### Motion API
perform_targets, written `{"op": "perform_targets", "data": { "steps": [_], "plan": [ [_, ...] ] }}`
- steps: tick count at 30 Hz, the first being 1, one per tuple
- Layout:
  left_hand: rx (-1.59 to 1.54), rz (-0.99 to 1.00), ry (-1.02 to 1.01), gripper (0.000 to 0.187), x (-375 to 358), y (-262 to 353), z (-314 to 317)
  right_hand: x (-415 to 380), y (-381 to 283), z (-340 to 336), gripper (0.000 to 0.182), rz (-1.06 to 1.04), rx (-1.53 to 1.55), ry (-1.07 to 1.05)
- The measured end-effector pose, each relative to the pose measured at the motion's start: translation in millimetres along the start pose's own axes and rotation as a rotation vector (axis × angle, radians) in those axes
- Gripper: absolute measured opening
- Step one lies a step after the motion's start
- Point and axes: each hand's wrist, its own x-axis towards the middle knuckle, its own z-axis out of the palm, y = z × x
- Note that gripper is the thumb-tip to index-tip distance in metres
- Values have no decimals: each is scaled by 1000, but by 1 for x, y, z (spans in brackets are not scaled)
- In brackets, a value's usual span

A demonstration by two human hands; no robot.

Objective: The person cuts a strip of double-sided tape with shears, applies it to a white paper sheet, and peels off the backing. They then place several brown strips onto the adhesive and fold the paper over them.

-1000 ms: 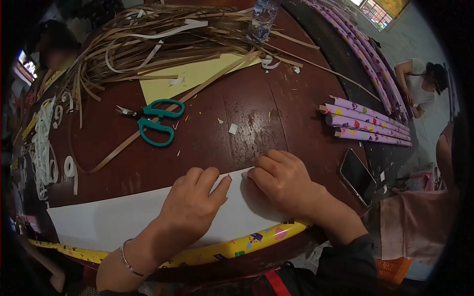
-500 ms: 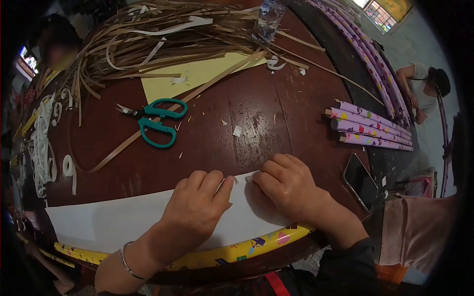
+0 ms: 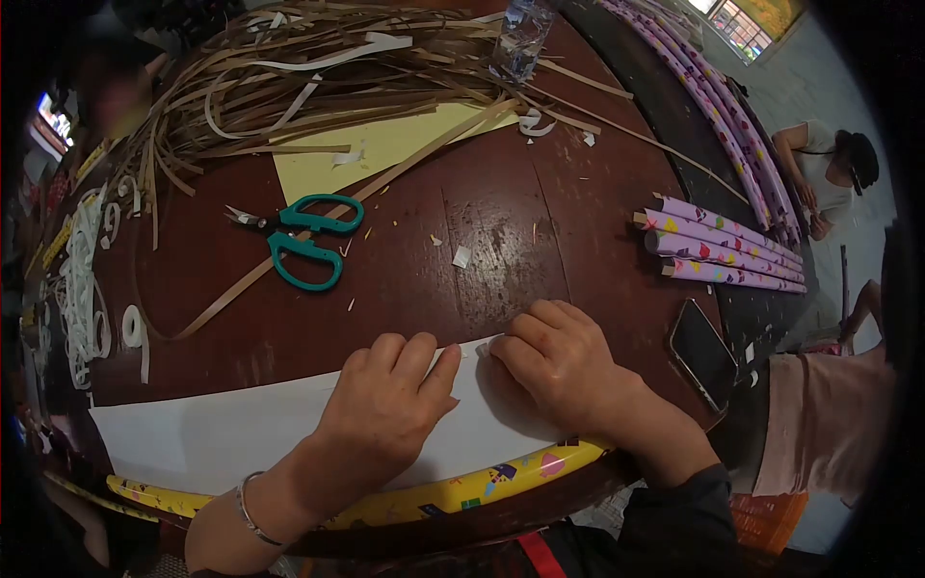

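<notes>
From my end I have both hands low over a white sheet (image 3: 246,414), which lies along the near side of the table (image 3: 405,289). My left hand (image 3: 381,409) rests on its middle with the fingers bent and the thumb reaching to the far edge; I cannot tell whether thumb and finger are clamped on anything. My right hand (image 3: 564,361) sits just beside it, fingers curled in and tips at the same edge. A small pale bit (image 3: 484,350) shows at those tips, but I can't tell if they pinch it or only touch it. I judge that the hands are set close together so both can work on one short stretch of edge, while their weight probably keeps the sheet from shifting.

A yellow patterned band (image 3: 482,485) curves along the sheet's near side, under my left forearm; I can't make out whether it is the same piece turned up or a separate roll.

The scissors (image 3: 277,236) lie across a brown strip beyond my left hand, handles towards me, which I'd guess suits an easy pick-up. A white roll of tape (image 3: 131,328) stands further left. Purple patterned tubes (image 3: 727,252) lie side by side at right, probably grouped to stay out of the way, with a phone (image 3: 703,354) near my right forearm.
</notes>
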Motion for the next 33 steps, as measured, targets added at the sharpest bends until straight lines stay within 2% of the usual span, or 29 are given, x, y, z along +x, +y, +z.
{"op": "perform_targets", "data": {
  "steps": [14,26,29,31,33],
  "plan": [
    [47,12,-28,52,1,1,-1,0,3,-2,13,74,-37,70],
    [10,-13,-31,54,0,1,3,-3,33,-31,12,252,-265,112],
    [-2,-19,-30,55,0,1,3,-1,31,-37,15,198,-257,106],
    [0,-26,-19,56,0,1,4,4,18,-34,19,62,-37,47],
    [-1,-25,-21,57,0,0,4,6,5,-17,22,49,-15,77]
  ]
}}
